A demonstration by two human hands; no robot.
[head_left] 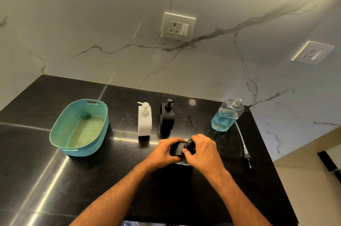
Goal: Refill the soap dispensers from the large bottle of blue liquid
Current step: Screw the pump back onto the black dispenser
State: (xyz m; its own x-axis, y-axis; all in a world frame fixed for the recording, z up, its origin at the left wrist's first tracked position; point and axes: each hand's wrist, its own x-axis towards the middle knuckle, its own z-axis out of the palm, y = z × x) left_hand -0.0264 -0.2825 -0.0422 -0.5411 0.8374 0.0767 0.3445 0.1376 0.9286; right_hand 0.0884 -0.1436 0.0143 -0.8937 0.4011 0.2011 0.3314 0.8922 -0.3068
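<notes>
A black soap dispenser [177, 150] stands near the middle of the black counter, mostly hidden by both hands. My left hand [163, 152] grips its body from the left. My right hand [202, 149] curls round its black pump top [190, 142]. Behind them stand a white pump dispenser [144, 120] and a second black pump dispenser [167, 115], both upright with pumps on. The large clear bottle of blue liquid [226, 115] stands at the back right, uncapped, about half full. Its pump with a long white tube [243, 147] lies on the counter beside it.
A teal perforated basket [60, 131] sits on the left of the counter [110, 179]. The marble wall behind carries two socket plates [178, 27], [312, 52]. The counter's right edge runs just past the lying pump tube.
</notes>
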